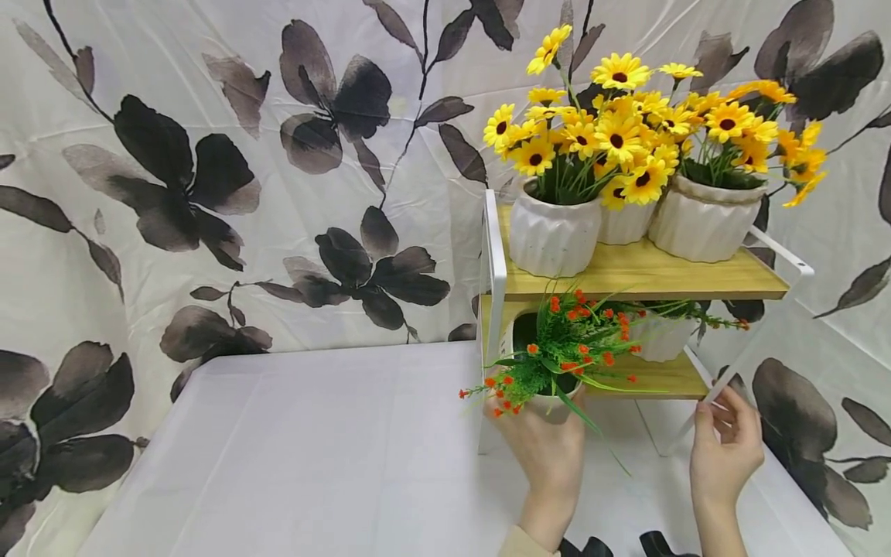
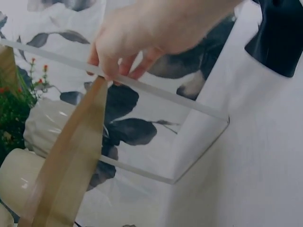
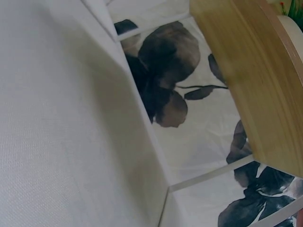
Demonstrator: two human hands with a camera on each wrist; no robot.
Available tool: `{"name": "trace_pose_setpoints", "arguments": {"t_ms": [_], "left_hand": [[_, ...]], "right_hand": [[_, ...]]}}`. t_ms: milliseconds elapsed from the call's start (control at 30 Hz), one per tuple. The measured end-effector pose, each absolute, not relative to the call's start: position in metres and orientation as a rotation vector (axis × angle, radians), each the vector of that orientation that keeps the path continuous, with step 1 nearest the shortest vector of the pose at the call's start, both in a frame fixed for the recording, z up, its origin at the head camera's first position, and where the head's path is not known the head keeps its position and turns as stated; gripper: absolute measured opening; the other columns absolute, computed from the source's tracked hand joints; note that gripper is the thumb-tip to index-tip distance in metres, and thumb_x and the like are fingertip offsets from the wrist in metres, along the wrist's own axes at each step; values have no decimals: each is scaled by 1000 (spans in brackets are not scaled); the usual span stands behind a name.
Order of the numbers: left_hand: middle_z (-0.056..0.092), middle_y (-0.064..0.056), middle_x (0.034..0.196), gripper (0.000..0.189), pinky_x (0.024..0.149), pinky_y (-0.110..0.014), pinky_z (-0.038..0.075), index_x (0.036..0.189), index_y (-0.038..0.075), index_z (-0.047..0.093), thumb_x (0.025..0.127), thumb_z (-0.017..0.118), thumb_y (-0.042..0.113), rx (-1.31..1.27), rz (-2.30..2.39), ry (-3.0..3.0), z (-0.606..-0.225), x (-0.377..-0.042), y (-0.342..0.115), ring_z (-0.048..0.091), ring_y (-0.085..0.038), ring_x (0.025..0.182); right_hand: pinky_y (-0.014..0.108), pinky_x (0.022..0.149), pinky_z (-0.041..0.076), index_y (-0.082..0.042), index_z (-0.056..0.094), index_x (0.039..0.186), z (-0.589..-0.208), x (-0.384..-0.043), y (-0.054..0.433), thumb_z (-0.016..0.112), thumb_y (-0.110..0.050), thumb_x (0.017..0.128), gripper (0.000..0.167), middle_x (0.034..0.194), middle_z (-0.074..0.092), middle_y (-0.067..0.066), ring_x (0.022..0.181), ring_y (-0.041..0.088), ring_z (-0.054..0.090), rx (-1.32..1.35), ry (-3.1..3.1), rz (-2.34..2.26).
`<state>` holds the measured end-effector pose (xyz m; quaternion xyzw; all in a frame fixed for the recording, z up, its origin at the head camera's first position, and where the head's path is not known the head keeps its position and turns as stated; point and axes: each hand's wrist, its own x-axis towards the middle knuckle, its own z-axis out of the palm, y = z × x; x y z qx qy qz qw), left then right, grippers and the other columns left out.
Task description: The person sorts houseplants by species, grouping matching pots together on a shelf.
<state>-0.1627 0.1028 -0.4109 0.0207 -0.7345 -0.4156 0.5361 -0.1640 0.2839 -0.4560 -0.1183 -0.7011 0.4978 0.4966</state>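
My left hand [image 1: 546,445] holds a white flower pot [image 1: 553,408] with green leaves and small red flowers at the left front of the lower shelf [image 1: 668,379]; leaves and the pot hide its fingertips. On the right, my right hand [image 1: 727,445] pinches the white frame post [image 1: 738,360] beside the lower shelf's front corner. The left wrist view shows the right hand [image 2: 147,35] on that post, fingers curled at the board's edge. In the right wrist view appear the wooden shelf [image 3: 251,75] and frame bars, without a clear view of the hand.
Several white pots, one a ridged pot [image 1: 553,240], carry yellow flowers [image 1: 619,139] on the upper shelf [image 1: 647,285]. Another white pot [image 1: 657,340] stands farther back on the lower shelf. The rack stands on a white-covered table [image 1: 313,456] before a floral cloth [image 1: 230,62].
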Motion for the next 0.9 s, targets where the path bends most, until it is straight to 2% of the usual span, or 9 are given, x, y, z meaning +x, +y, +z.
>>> {"name": "trace_pose_setpoints", "arguments": {"t_ms": [100, 200, 300, 400, 500, 633, 733, 800, 900], "left_hand": [[67, 5, 97, 35, 106, -38, 26, 80, 17, 59, 62, 86, 32, 78, -950, -1760, -412, -163, 110, 54, -21, 114], [63, -2, 81, 36, 104, -37, 31, 68, 13, 51, 68, 82, 33, 155, -867, -1787, -411, -163, 118, 58, -26, 103], [50, -4, 74, 32, 85, -34, 42, 79, 8, 52, 73, 77, 28, 208, -792, -1805, -408, -166, 123, 54, -22, 82], [48, -3, 77, 27, 72, -29, 41, 87, 8, 51, 73, 73, 15, 204, -797, -1811, -406, -170, 123, 46, -17, 72], [58, -8, 92, 29, 81, -32, 43, 97, 6, 54, 72, 70, 8, 166, -829, -1811, -404, -174, 122, 54, -21, 82], [60, -13, 101, 33, 89, -37, 42, 99, 3, 54, 72, 70, 9, 147, -805, -1804, -406, -178, 121, 56, -27, 93], [56, -16, 104, 32, 95, -43, 41, 90, 5, 51, 67, 73, 10, 148, -785, -1814, -409, -179, 122, 54, -31, 104], [50, -21, 120, 43, 100, -47, 41, 102, 3, 53, 66, 76, 11, 159, -830, -1839, -409, -180, 122, 48, -35, 118], [42, -22, 128, 58, 98, -48, 45, 115, 4, 50, 65, 79, 13, 176, -926, -1860, -409, -179, 123, 44, -34, 122]], "right_hand": [[4, 79, 43, 8, 61, 120, -456, -164, 284, 57, 10, 87, 32, 100, 51, -27, 91, -8, 54, -289, -1696, 1208], [4, 79, 43, 7, 61, 120, -456, -164, 283, 58, 8, 88, 32, 100, 51, -27, 89, -8, 54, -288, -1697, 1207], [4, 79, 43, 6, 62, 119, -455, -165, 283, 58, 7, 88, 31, 98, 52, -29, 87, -10, 54, -292, -1697, 1199], [3, 78, 43, 5, 62, 118, -455, -165, 282, 58, 7, 88, 31, 97, 53, -29, 86, -11, 54, -291, -1692, 1198], [3, 78, 43, 6, 62, 119, -455, -165, 283, 58, 7, 88, 31, 97, 53, -28, 87, -10, 55, -284, -1690, 1204], [3, 78, 44, 6, 62, 118, -454, -165, 283, 58, 8, 87, 31, 97, 53, -28, 86, -9, 55, -282, -1687, 1204], [3, 77, 44, 6, 63, 117, -454, -164, 284, 59, 7, 87, 30, 96, 54, -29, 85, -11, 55, -287, -1688, 1196], [3, 78, 44, 6, 63, 117, -454, -164, 284, 59, 7, 87, 30, 96, 54, -29, 84, -10, 55, -289, -1689, 1194], [3, 78, 44, 5, 63, 117, -454, -164, 285, 60, 6, 87, 30, 96, 54, -29, 84, -11, 55, -292, -1690, 1191]]}}
